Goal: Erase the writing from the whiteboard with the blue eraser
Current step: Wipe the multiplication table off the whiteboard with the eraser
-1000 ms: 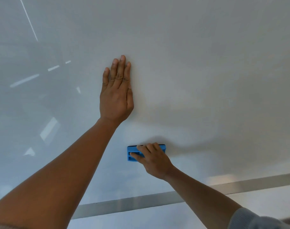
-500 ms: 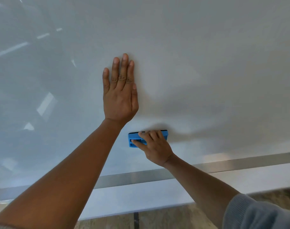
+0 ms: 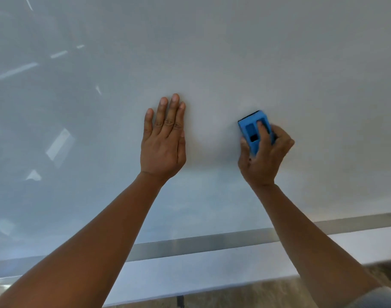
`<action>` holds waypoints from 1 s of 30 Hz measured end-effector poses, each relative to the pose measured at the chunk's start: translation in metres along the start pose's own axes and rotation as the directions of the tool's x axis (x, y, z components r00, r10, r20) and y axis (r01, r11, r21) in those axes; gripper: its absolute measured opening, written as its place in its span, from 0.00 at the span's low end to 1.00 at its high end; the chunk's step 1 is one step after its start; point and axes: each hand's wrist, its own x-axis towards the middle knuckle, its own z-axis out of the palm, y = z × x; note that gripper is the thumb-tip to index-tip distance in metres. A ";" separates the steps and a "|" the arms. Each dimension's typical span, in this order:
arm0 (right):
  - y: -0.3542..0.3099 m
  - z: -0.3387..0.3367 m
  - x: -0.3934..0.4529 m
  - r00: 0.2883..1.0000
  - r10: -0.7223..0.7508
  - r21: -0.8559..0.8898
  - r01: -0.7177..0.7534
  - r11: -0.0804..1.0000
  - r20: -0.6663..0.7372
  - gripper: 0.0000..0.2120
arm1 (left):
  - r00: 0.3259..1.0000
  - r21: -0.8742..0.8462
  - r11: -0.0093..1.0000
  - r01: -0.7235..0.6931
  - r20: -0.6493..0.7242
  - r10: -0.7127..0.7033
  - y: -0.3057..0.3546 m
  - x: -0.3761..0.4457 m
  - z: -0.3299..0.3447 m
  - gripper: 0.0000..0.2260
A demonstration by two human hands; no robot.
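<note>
The whiteboard [image 3: 279, 63] fills most of the view, and no writing shows on it. My left hand [image 3: 163, 141] lies flat against the board with its fingers straight and pointing up. To its right, my right hand [image 3: 264, 156] grips the blue eraser [image 3: 252, 130], thumb on one side and fingers curled over the back. The eraser stands tilted, its dark felt edge toward the board. Part of the eraser is hidden under my fingers.
A metal strip [image 3: 201, 243] runs along the board's lower edge, with a white band [image 3: 190, 276] of wall below it. Brownish floor [image 3: 268, 294] shows at the bottom right. Light reflections [image 3: 59, 145] glint on the board's left side.
My right hand has carried the eraser from below my left hand up and to the right, turning it from level to nearly upright. My left hand stays flat on the board.
</note>
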 end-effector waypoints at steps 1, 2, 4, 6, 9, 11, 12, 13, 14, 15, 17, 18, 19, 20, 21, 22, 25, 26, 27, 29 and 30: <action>-0.001 0.001 0.014 0.986 0.146 0.029 -0.144 0.989 -0.084 0.22 | 1.000 -0.001 1.000 0.012 -0.001 -0.012 0.003 0.000 0.000 0.26; -0.005 0.002 0.022 0.957 0.251 0.058 -0.245 0.968 -0.142 0.22 | 1.000 -0.001 1.000 0.023 -0.007 -0.023 0.005 0.000 0.001 0.26; -0.020 0.003 0.022 0.951 0.269 0.076 -0.260 0.963 -0.151 0.22 | 0.999 0.002 0.999 0.037 -0.017 -0.037 0.008 0.002 0.002 0.27; -0.036 0.005 0.012 0.997 0.068 0.062 -0.066 0.996 -0.029 0.23 | 0.999 0.013 0.999 0.038 -0.016 -0.038 0.010 0.004 0.002 0.27; -0.049 0.010 0.018 0.982 -0.160 0.050 0.156 0.987 0.101 0.24 | 1.000 0.018 1.000 0.025 -0.015 -0.025 0.007 0.005 -0.002 0.27; -0.054 0.012 0.046 0.990 -0.140 0.009 0.140 0.990 0.033 0.23 | 0.996 0.008 0.998 0.070 -0.055 -0.069 0.000 0.015 -0.010 0.26; -0.056 0.012 0.063 0.994 -0.104 -0.005 0.104 0.995 -0.015 0.23 | 0.991 0.005 0.995 0.103 -0.081 -0.102 -0.005 0.022 -0.014 0.26; -0.058 0.012 0.083 0.996 -0.066 -0.008 0.066 0.998 -0.067 0.22 | 0.986 0.005 0.992 0.130 -0.110 -0.128 -0.012 0.032 -0.020 0.26; -0.061 0.012 0.101 0.993 -0.031 -0.005 0.031 1.000 -0.112 0.22 | 0.980 0.004 0.989 0.148 -0.132 -0.147 -0.019 0.041 -0.025 0.26; -0.066 0.012 0.118 0.989 -0.001 0.004 0.001 1.000 -0.145 0.22 | 0.975 0.002 0.987 0.161 -0.152 -0.159 -0.027 0.050 -0.030 0.25; -0.078 0.013 0.140 0.987 0.037 0.018 -0.034 0.999 -0.158 0.22 | 0.971 0.002 0.985 0.170 -0.172 -0.167 -0.039 0.063 -0.038 0.25; -0.086 0.015 0.142 0.988 0.029 0.029 -0.025 0.999 -0.149 0.21 | 0.969 0.007 0.985 0.171 -0.180 -0.167 -0.043 0.068 -0.041 0.25; -0.094 0.016 0.137 0.993 -0.007 0.040 0.012 0.999 -0.120 0.21 | 0.969 0.012 0.985 0.171 -0.181 -0.166 -0.045 0.071 -0.044 0.25; -0.102 0.018 0.122 0.996 -0.062 0.056 0.066 0.996 -0.069 0.21 | 0.970 0.015 0.985 0.174 -0.176 -0.169 -0.046 0.072 -0.045 0.25; -0.109 0.020 0.103 0.991 -0.135 0.076 0.135 0.988 -0.003 0.22 | 0.971 0.020 0.984 0.174 -0.170 -0.169 -0.046 0.073 -0.046 0.25; -0.115 0.021 0.078 0.977 -0.205 0.095 0.198 0.976 0.065 0.22 | 0.971 0.020 0.984 0.180 -0.163 -0.174 -0.045 0.070 -0.046 0.25; -0.120 0.024 0.027 0.927 -0.316 0.111 0.299 0.948 0.203 0.24 | 0.973 0.022 0.982 0.185 -0.146 -0.180 -0.045 0.070 -0.048 0.25; -0.118 0.025 0.023 0.917 -0.341 0.109 0.325 0.940 0.207 0.25 | 0.975 0.026 0.983 0.180 -0.138 -0.175 -0.046 0.070 -0.049 0.25; -0.115 0.026 0.026 0.908 -0.367 0.105 0.353 0.930 0.200 0.26 | 0.977 0.034 0.984 0.175 -0.132 -0.169 -0.047 0.069 -0.051 0.25; -0.113 0.025 0.048 0.902 -0.397 0.091 0.386 0.918 0.168 0.26 | 0.981 0.041 0.987 0.157 -0.120 -0.151 -0.049 0.069 -0.054 0.24; -0.114 0.024 0.065 0.917 -0.376 0.074 0.370 0.926 0.135 0.26 | 0.982 0.041 0.987 0.154 -0.116 -0.149 -0.049 0.069 -0.054 0.24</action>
